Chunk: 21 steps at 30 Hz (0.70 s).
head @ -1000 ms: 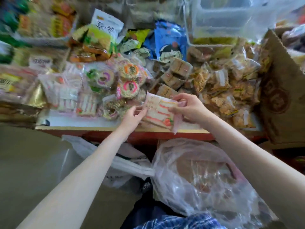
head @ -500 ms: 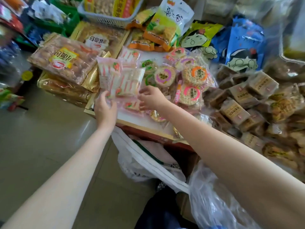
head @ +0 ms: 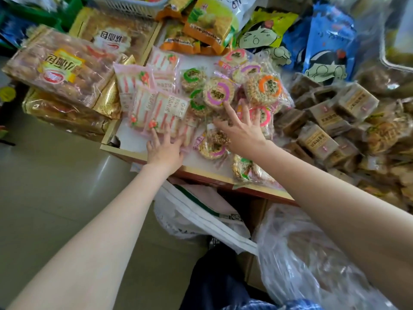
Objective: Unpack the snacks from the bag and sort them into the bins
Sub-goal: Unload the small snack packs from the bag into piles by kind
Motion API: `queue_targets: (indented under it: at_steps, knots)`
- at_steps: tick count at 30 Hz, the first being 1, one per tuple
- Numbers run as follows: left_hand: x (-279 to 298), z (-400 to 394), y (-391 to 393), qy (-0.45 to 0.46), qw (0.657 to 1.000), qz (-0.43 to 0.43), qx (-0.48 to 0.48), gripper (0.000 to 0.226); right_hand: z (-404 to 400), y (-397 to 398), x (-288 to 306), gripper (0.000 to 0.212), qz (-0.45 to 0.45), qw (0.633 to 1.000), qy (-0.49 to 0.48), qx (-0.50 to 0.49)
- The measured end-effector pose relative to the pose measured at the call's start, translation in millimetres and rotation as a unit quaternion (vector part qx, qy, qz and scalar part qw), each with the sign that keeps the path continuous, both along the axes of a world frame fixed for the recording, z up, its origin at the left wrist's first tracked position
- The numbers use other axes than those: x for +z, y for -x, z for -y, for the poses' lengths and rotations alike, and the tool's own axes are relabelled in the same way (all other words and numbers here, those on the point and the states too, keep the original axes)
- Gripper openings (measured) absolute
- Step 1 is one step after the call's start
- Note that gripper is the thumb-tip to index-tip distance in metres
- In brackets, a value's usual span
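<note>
Head view: left hand (head: 164, 151) fingers straight on pink snack packets (head: 156, 108), right hand (head: 242, 128) fingers splayed over round rice cakes (head: 220, 93).

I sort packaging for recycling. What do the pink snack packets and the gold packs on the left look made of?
Pink snack packets: thin glossy plastic film, apparently, partly see-through with crimped edges. Gold packs: shiny metallic-looking foil or metallised film, creased and mirror-bright; which one is unclear.

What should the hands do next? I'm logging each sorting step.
Probably lift both off and reach down to the clear plastic bag for another snack: the left hand lies flat on the pink strawberry packets, the right hand spread on the round cakes, neither holding anything.
</note>
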<state>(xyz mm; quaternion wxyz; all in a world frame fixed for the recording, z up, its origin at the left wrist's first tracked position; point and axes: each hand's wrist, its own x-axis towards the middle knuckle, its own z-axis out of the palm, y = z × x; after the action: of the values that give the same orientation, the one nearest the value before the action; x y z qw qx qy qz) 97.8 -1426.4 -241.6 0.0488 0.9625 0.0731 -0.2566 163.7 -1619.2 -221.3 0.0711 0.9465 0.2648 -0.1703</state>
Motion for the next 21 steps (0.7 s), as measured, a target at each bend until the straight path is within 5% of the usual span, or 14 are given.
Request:
queue_targets:
  at_steps: [4, 8, 14, 19, 21]
  knots:
    - [3.3, 11.5, 12.4, 0.014, 0.986, 0.165, 0.017, 0.054, 6.6, 6.5, 13.5, 0.067, 0.007, 0.998, -0.063, -0.008]
    - [-6.6, 59.4, 45.1, 0.087, 0.95, 0.282, -0.104, 0.056, 61.8, 33.4, 22.4, 0.055, 0.102, 0.977, -0.186, 0.005]
    - [-18.0, 154.9, 81.6, 0.147, 0.907, 0.264, -0.293, 0.049, 215.1, 130.7, 12.5, 0.053, 0.149, 0.96, -0.188, -0.141]
    - [-7.9, 228.4, 92.9, 0.155, 0.861, 0.265, -0.406, 0.047, 314.5, 248.6, -20.9, 0.073, 0.062, 0.947, -0.119, -0.293]
    - [-8.9, 254.2, 103.1, 0.144, 0.837, 0.264, -0.456, 0.049, 334.6, 285.0, -31.0, 0.064, 0.028, 0.947, -0.053, -0.315]
